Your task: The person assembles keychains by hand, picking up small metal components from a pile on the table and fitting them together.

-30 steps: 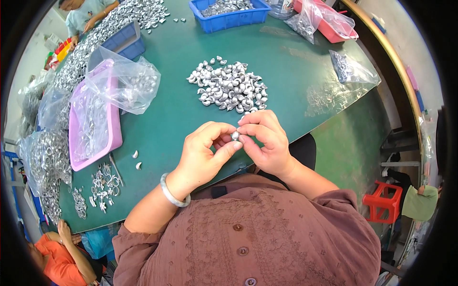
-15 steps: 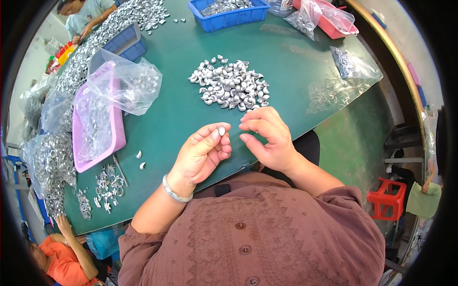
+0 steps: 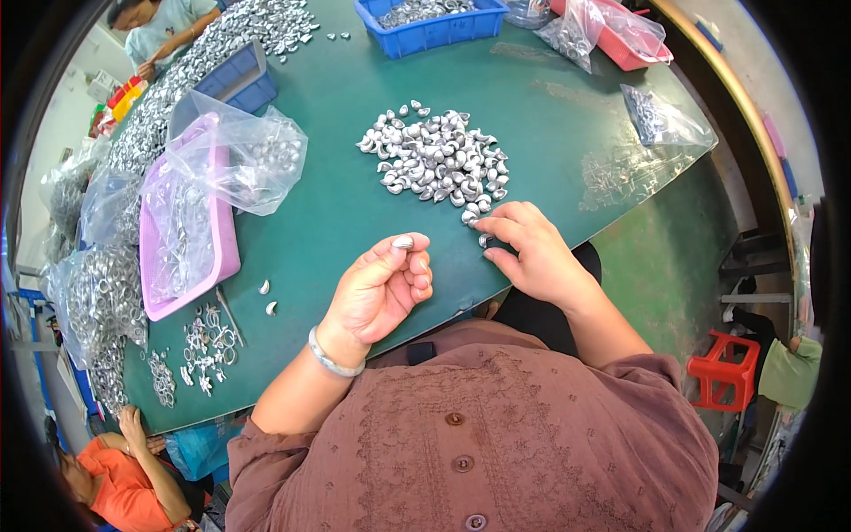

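Note:
My left hand (image 3: pixel 377 288) is closed, pinching a small curved silver metal piece (image 3: pixel 403 242) between thumb and forefinger above the table. My right hand (image 3: pixel 541 257) reaches to the near edge of a pile of the same silver pieces (image 3: pixel 434 155). Its thumb and index finger are apart, with one loose piece (image 3: pixel 484 240) between their tips; no grip on it shows. Two more curved pieces (image 3: pixel 268 299) lie on the green table (image 3: pixel 337 97) left of my left hand.
Left stands a purple basket (image 3: pixel 232 253) with plastic bags, near ring-shaped parts (image 3: pixel 208 346) and a thin tool (image 3: pixel 229 315). Blue bins (image 3: pixel 434 40), a red basket (image 3: pixel 620 53) and a heap of metal parts (image 3: pixel 222 40) lie farther back. Two people work at the table's left side.
My right hand has moved right and down to the loose pieces by the pile. In my left fingers the metal piece has turned to lie more sideways.

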The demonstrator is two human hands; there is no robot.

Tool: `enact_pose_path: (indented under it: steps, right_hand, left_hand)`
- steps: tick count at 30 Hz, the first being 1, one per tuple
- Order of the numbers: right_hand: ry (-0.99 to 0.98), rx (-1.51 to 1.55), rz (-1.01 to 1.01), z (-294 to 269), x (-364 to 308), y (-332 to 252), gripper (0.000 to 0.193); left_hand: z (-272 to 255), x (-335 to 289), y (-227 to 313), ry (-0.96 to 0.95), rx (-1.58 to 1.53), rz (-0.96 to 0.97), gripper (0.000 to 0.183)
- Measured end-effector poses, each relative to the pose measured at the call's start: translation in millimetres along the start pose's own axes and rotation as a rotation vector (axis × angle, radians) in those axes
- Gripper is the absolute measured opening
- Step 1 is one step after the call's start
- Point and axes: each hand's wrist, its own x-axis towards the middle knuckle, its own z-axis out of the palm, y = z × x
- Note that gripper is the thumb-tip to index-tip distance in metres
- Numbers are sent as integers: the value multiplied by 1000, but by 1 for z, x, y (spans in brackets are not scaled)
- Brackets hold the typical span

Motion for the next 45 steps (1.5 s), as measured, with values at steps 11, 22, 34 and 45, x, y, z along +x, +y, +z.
enact_pose_path:
  steps: [11, 22, 34, 45]
  right_hand:
    - [-7, -14, 14, 3, 0, 5, 17]
    - [-49, -30, 8, 7, 3, 6, 13]
    - [32, 462, 304, 10, 4, -3, 8]
    - [-3, 835, 457, 20, 9, -21, 8]
  left_hand:
    - [2, 1, -1, 188, 31, 68, 8]
    - [0, 2, -5, 232, 251, 187, 4]
    - [6, 2, -5, 294, 243, 147, 31]
    - [16, 5, -12, 282, 423, -14, 16]
